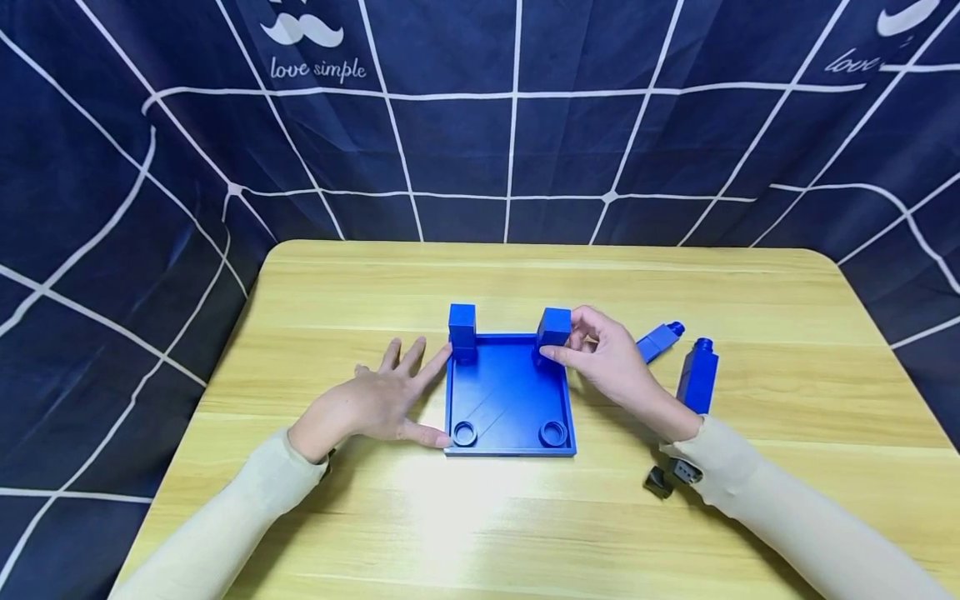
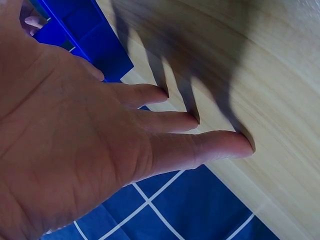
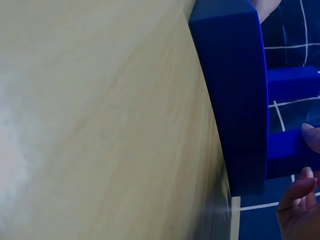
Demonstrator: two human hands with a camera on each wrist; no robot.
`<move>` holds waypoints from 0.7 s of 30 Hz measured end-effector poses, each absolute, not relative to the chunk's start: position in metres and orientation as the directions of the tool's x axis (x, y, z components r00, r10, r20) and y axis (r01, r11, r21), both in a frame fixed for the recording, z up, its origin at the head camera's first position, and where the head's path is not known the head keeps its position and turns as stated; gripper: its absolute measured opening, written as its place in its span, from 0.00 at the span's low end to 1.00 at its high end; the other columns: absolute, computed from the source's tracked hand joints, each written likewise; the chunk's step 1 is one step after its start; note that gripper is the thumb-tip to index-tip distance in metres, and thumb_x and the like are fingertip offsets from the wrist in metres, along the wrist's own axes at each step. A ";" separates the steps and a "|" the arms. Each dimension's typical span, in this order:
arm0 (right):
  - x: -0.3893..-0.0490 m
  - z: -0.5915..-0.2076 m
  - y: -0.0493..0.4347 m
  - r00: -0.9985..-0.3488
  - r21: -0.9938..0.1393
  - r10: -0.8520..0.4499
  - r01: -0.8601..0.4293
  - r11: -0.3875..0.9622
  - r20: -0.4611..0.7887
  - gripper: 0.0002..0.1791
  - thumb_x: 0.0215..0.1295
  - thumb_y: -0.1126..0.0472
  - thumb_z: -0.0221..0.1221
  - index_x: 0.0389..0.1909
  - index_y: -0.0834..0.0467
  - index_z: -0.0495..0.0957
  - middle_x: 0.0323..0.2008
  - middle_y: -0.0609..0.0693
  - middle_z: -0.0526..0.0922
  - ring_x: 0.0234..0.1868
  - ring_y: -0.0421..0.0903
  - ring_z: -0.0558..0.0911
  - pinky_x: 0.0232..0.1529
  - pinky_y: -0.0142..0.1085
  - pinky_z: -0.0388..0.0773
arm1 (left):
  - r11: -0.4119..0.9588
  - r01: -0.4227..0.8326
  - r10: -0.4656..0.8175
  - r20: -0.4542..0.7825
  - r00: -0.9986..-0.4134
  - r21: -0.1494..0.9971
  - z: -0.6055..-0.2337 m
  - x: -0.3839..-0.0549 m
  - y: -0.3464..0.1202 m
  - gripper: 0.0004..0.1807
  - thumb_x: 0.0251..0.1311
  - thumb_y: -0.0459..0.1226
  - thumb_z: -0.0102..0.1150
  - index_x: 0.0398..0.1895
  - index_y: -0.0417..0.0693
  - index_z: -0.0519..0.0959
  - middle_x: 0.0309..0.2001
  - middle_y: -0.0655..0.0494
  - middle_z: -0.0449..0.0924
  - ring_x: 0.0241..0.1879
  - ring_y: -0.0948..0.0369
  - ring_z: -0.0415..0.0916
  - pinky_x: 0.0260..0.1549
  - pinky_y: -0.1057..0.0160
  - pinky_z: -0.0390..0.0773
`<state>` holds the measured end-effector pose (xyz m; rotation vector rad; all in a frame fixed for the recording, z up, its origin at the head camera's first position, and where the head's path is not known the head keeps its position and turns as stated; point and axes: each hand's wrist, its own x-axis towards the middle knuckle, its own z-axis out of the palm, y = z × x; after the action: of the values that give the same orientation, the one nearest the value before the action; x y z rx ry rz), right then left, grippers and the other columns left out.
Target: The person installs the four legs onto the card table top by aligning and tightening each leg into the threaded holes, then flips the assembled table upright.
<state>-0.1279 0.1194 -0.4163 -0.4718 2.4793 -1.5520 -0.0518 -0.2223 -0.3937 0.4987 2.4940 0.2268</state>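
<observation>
A blue square panel (image 1: 510,404) with a raised rim lies on the wooden table. Two ring-shaped sockets, the left one (image 1: 465,433) and the right one (image 1: 553,433), show at its near corners. One square blue leg (image 1: 462,325) stands upright at the far left corner. At the far right corner, my right hand (image 1: 611,358) pinches another upright leg (image 1: 554,325) between thumb and fingers; its lower end is partly hidden. My left hand (image 1: 382,404) spreads its fingers beside the panel, with the thumb and a fingertip at its left edge.
Two loose blue legs with threaded ends, a farther one (image 1: 660,340) and a nearer one (image 1: 697,379), lie right of the panel, partly behind my right arm. A small black object (image 1: 658,482) is beside the right cuff. Dark blue checked cloth (image 1: 450,142) hangs around the table (image 1: 337,283).
</observation>
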 end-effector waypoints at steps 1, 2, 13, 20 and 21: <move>-0.128 -0.416 0.119 -0.934 -0.897 -0.357 -0.178 0.406 0.023 0.18 0.69 0.53 0.77 0.46 0.57 0.79 0.37 0.54 0.77 0.35 0.51 0.75 0.32 0.33 0.69 | 0.915 0.301 0.399 -0.510 -0.762 0.268 -0.394 -0.052 -0.222 0.72 0.59 0.79 0.60 0.91 0.62 0.28 0.88 0.35 0.30 0.82 0.25 0.31 0.59 0.10 0.56; -0.128 -0.416 0.119 -0.933 -0.896 -0.358 -0.186 0.404 0.032 0.17 0.70 0.54 0.76 0.47 0.57 0.80 0.40 0.54 0.77 0.38 0.51 0.76 0.33 0.33 0.70 | 0.915 0.301 0.400 -0.509 -0.762 0.268 -0.394 -0.052 -0.223 0.72 0.59 0.79 0.60 0.91 0.62 0.28 0.88 0.35 0.30 0.82 0.25 0.31 0.59 0.10 0.56; -0.125 -0.416 0.121 -0.911 -0.901 -0.408 -0.225 0.370 0.060 0.15 0.73 0.59 0.73 0.56 0.56 0.81 0.38 0.56 0.80 0.28 0.49 0.76 0.27 0.32 0.71 | 0.913 0.310 0.406 -0.505 -0.762 0.266 -0.393 -0.050 -0.224 0.72 0.60 0.78 0.60 0.91 0.59 0.29 0.88 0.35 0.30 0.82 0.24 0.32 0.59 0.11 0.58; -0.126 -0.417 0.122 -0.901 -0.882 -0.412 -0.297 0.366 0.133 0.09 0.73 0.60 0.73 0.44 0.58 0.83 0.42 0.57 0.76 0.35 0.50 0.76 0.33 0.30 0.72 | 0.914 0.311 0.404 -0.509 -0.760 0.261 -0.394 -0.051 -0.223 0.72 0.60 0.79 0.59 0.91 0.60 0.29 0.88 0.35 0.30 0.82 0.25 0.32 0.60 0.11 0.57; -0.126 -0.417 0.121 -0.902 -0.882 -0.410 -0.299 0.364 0.136 0.10 0.73 0.60 0.74 0.41 0.59 0.81 0.43 0.56 0.75 0.35 0.50 0.75 0.32 0.29 0.72 | 0.914 0.311 0.403 -0.510 -0.760 0.259 -0.394 -0.051 -0.223 0.72 0.60 0.79 0.59 0.91 0.60 0.29 0.88 0.35 0.30 0.82 0.25 0.32 0.60 0.11 0.57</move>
<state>-0.1260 0.1213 -0.4166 -0.6538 2.5039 -1.5846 -0.0511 -0.2232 -0.3937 0.5099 2.4942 0.2123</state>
